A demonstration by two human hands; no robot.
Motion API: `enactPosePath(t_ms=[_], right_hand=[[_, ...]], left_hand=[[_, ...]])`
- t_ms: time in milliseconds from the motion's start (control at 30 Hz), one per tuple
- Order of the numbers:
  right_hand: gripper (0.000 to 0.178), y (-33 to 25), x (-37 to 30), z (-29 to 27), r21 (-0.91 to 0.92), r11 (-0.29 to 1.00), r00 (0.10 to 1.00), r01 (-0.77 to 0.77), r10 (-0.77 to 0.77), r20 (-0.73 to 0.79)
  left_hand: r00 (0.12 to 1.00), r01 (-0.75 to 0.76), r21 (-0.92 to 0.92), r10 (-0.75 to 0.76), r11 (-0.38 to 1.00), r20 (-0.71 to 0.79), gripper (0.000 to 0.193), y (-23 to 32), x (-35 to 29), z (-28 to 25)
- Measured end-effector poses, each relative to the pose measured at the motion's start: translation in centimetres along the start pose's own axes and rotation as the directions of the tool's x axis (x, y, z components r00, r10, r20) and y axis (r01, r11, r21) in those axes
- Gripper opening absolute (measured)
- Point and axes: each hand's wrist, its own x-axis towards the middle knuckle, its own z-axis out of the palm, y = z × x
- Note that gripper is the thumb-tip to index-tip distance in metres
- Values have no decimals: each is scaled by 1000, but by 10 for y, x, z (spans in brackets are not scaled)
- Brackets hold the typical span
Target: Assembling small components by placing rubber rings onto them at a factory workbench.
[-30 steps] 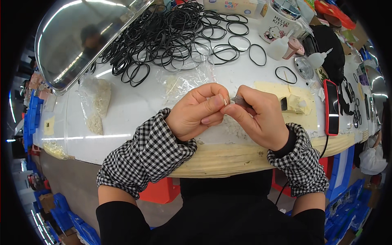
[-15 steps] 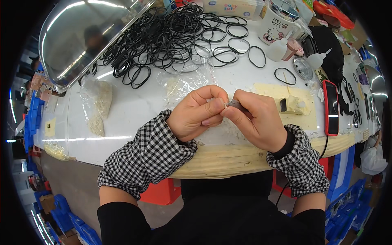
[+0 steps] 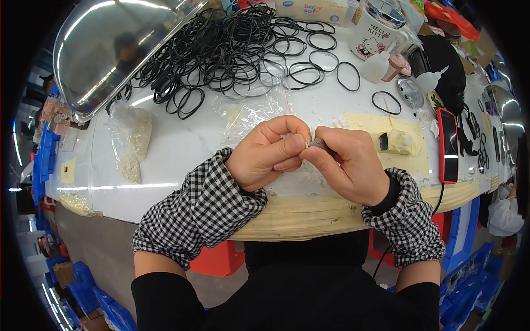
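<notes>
My left hand [image 3: 271, 148] pinches a tiny whitish piece [image 3: 308, 145] between thumb and forefinger; its exact kind is too small to tell. Close against it, my right hand [image 3: 351, 164] grips a small grey flat tool [image 3: 320, 143], mostly hidden by the fingers, with its end at the whitish piece. Both hands are above the table near its front edge. Pale crumbs [image 3: 314, 176] lie beneath them. Just beyond my left hand is a clear plastic bag [image 3: 243, 113] with small pale bits.
A heap of black rubber rings [image 3: 221, 55] covers the back, beside a shiny domed cover [image 3: 118, 52]. Another bag of pale pieces [image 3: 138, 143] lies left. To the right are yellow paper [image 3: 406, 160] with a small block [image 3: 398, 142], a red-cased phone [image 3: 448, 146] and a white cup [image 3: 375, 33].
Both hands stay in nearly the same place. The right fingers and the grey tool have shifted very slightly against the whitish piece.
</notes>
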Motion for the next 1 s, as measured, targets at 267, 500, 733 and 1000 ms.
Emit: enactPosePath(t_ms=[267, 500, 733, 1000], right_hand=[[33, 2, 0, -1, 6, 1000, 999, 23, -23, 25], [35, 5, 1, -11, 22, 997, 997, 73, -73, 1], [26, 16, 8, -15, -57, 989, 973, -136, 122, -195], [16, 27, 3, -16, -281, 947, 988, -154, 155, -20]], left_hand=[[1000, -13, 11, 13, 1000, 16, 11, 0, 0, 1], [1000, 11, 31, -10, 999, -14, 11, 5, 0, 3], [996, 3, -26, -5, 1000, -91, 13, 9, 2, 3], [973, -42, -270, -22, 962, -228, 19, 8, 2, -9]])
